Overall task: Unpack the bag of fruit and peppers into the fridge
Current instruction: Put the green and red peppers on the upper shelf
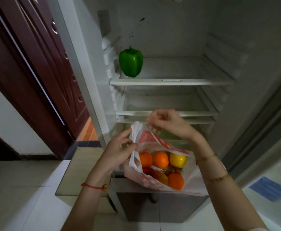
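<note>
top fridge shelf point(172, 82), green pepper point(130, 62) upright

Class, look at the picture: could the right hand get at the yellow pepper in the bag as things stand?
Probably yes: the bag is held open, and the yellow pepper lies uncovered on top. But the right hand is pinching the bag's edge.

A glossy, smooth-skinned green pepper point(130, 62) sits at ten o'clock on a clear shelf point(172, 82) edged in white plastic; at six o'clock, thin crinkled plastic bag point(154, 139), translucent white with red print, wraps shiny, waxy-looking fruit point(160, 159).
</note>
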Demonstrator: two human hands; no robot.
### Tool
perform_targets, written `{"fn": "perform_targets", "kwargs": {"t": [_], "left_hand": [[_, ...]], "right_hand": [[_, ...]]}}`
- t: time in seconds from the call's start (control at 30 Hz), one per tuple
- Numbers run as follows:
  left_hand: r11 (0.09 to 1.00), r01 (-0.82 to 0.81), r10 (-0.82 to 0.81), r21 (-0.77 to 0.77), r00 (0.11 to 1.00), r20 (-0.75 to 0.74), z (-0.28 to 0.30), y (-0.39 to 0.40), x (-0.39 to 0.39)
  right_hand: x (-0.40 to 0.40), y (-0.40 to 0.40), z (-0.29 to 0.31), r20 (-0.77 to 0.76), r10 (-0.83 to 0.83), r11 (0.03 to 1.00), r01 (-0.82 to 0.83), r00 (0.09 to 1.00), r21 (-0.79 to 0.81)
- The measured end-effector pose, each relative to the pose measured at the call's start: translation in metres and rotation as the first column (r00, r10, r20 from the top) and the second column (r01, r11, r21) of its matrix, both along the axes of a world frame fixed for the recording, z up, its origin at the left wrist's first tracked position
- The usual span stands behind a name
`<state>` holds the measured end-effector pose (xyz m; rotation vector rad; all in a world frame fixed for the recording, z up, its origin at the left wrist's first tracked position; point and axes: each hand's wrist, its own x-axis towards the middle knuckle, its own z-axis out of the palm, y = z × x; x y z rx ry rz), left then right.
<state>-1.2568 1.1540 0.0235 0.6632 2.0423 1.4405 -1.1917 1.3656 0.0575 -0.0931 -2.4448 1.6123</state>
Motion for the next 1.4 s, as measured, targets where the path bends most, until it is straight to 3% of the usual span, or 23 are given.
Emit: {"fn": "perform_targets", "kwargs": {"t": [0.1,0.2,0.27,0.33,0.5,0.67,0.77,0.87,1.0,1.23,1.4], "left_hand": [[1.0,-0.002,0.002,-0.014,1.0,-0.011,-0.003,-0.004,0.004],[1.0,0.015,-0.015,-0.012,1.0,0.008,-0.006,-0.007,0.008],[1.0,0.02,-0.02,-0.011,1.0,0.021,-0.008,-0.009,0.01],[1.0,0.027,-0.026,-0.011,0.999,0.021,-0.007,-0.011,0.013],[0.998,0.061,-0.061,-0.001,0.997,-0.048,-0.011,-0.017,0.014],[0.997,0.08,-0.079,0.007,0.995,-0.059,-0.01,-0.018,0.017],[0.997,0.074,-0.074,0.006,0.996,-0.048,-0.009,-0.017,0.018],[0.999,0.048,-0.048,-0.004,0.997,-0.052,-0.007,-0.014,0.016],[0.999,0.033,-0.033,0.009,0.998,-0.053,-0.005,-0.007,0.012],[0.997,0.0,-0.004,0.077,0.998,0.06,0.002,0.008,0.003],[0.998,-0.014,0.01,0.062,0.999,0.051,0.003,0.018,-0.005]], "right_hand": [[0.03,-0.005,-0.046,0.338,0.148,0.987,-0.158,0.93,0.003],[0.031,-0.014,-0.11,0.513,0.013,0.915,-0.217,0.858,0.34],[0.028,-0.024,-0.148,0.599,-0.106,0.864,-0.225,0.794,0.451],[0.025,-0.033,-0.174,0.61,-0.163,0.818,-0.24,0.775,0.523],[0.022,-0.05,-0.2,0.557,-0.199,0.59,-0.356,0.806,0.725],[0.024,-0.049,-0.224,0.501,-0.201,0.531,-0.336,0.842,0.778],[0.025,-0.046,-0.225,0.49,-0.176,0.62,-0.29,0.854,0.729],[0.028,-0.037,-0.207,0.452,-0.164,0.833,-0.123,0.877,0.54],[0.033,-0.024,-0.152,0.277,-0.098,0.964,0.022,0.956,0.265],[0.044,0.0,-0.049,0.125,-0.179,0.984,0.176,0.976,0.037],[0.03,0.019,0.029,-0.127,-0.362,0.932,0.355,0.923,-0.075]]}}
